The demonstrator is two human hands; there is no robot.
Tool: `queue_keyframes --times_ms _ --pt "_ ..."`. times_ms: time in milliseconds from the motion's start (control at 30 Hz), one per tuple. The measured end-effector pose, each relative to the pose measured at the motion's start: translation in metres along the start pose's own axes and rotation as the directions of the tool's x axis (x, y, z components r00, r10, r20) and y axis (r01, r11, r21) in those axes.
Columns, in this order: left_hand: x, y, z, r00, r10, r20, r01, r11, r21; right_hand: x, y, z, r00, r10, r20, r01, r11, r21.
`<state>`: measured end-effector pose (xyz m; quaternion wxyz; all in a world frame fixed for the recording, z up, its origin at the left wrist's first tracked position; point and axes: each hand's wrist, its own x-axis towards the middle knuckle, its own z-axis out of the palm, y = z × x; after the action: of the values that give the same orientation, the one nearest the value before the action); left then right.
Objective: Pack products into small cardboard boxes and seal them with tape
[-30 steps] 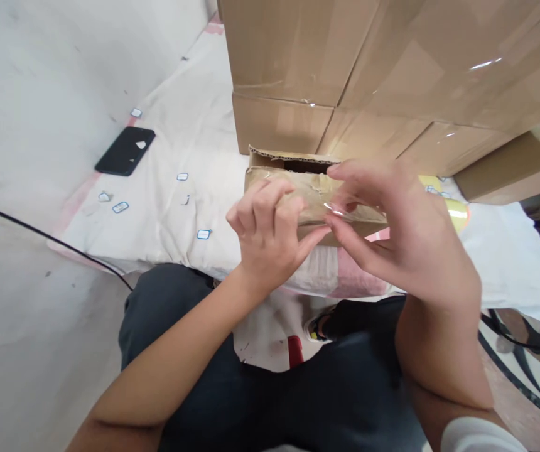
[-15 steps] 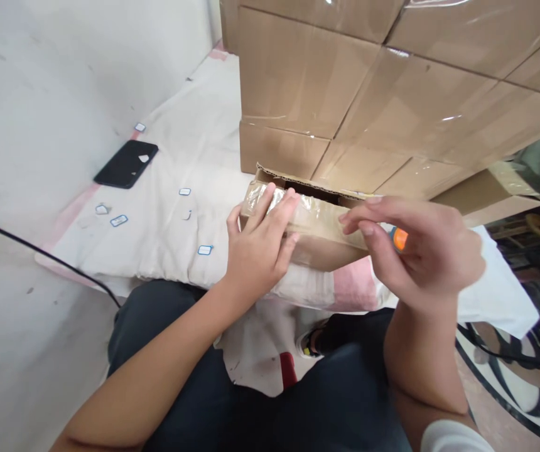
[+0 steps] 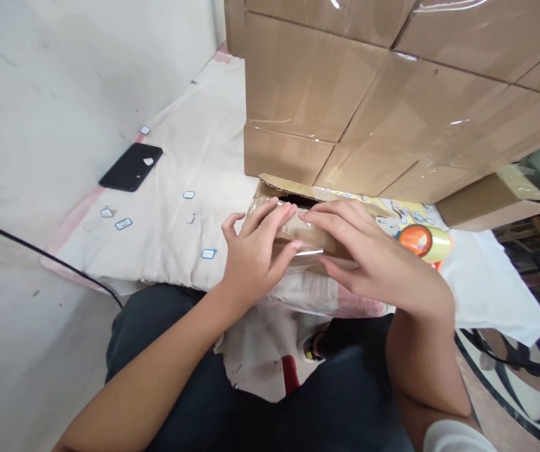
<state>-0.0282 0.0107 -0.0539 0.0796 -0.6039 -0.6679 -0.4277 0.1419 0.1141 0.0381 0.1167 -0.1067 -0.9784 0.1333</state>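
Note:
A small cardboard box (image 3: 306, 233) lies on the cloth-covered surface near my knees, with glossy clear tape along its near edge. Its far flap (image 3: 289, 186) stands up, leaving a dark gap behind the taped edge. My left hand (image 3: 257, 243) grips the left part of the box, fingertips on top and thumb against the near side. On the right part, my right hand (image 3: 368, 248) curves over the edge, fingers on top and thumb lower in front. The right end of the box is hidden behind that hand.
Taped cardboard boxes (image 3: 314, 78) form a tall stack behind. A tape roll (image 3: 432, 243) with an orange core sits right of my right hand. Another carton (image 3: 481, 201) is at far right. At left are a black phone (image 3: 129, 168) and several small blue-edged labels (image 3: 208, 253).
My right hand has come left and down from above the box's right end onto its taped edge, uncovering the tape roll. My left hand stays on the box.

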Motion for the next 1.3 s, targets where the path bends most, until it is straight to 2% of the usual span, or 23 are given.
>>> queue_keyframes --times_ms 67,167,267,367,500,567,767,933,1033,1133,1300 --pt "0.0 0.0 0.001 1.0 -0.005 -0.013 0.005 1.0 -0.021 0.0 0.0 0.005 1.0 0.001 -0.006 -0.001 0.999 -0.042" --pt "0.001 0.002 0.002 0.999 -0.008 -0.043 0.005 0.998 -0.061 -0.001 0.0 0.013 0.99 -0.047 -0.136 0.035 0.996 -0.086" --pt "0.004 0.003 0.002 0.996 0.015 -0.092 -0.018 0.999 -0.032 -0.002 0.002 0.017 0.941 -0.117 -0.317 0.1 0.993 -0.07" --pt "0.007 0.0 0.002 0.982 0.122 -0.142 -0.11 0.99 0.091 -0.004 0.006 0.016 0.894 -0.158 -0.419 0.131 0.987 -0.093" --pt "0.01 -0.005 0.002 0.972 0.234 -0.006 -0.228 0.952 0.202 -0.004 0.006 0.013 0.876 -0.232 -0.423 0.188 0.972 -0.143" --pt "0.009 -0.007 0.002 0.97 0.238 0.056 -0.245 0.946 0.213 -0.003 0.005 0.011 0.858 -0.261 -0.443 0.218 0.965 -0.147" --pt "0.004 -0.007 -0.001 0.972 0.205 0.116 -0.225 0.954 0.198 -0.001 0.007 0.012 0.803 -0.27 -0.532 0.205 0.962 -0.18" --pt "0.004 -0.005 -0.004 0.973 0.173 0.151 -0.198 0.965 0.171 0.001 0.008 0.016 0.79 -0.189 -0.584 0.124 0.981 -0.15" --pt "0.004 -0.003 -0.006 0.973 0.157 0.17 -0.183 0.971 0.153 0.004 0.009 0.015 0.792 -0.003 -0.61 -0.04 0.998 -0.057" --pt "0.003 -0.003 -0.006 0.974 0.144 0.174 -0.171 0.974 0.148 0.008 0.017 0.014 0.771 0.184 -0.609 -0.174 0.982 0.077" --pt "0.001 -0.003 -0.007 0.975 0.137 0.172 -0.164 0.975 0.151 0.016 0.04 0.014 0.824 0.32 -0.467 -0.161 0.923 0.349"
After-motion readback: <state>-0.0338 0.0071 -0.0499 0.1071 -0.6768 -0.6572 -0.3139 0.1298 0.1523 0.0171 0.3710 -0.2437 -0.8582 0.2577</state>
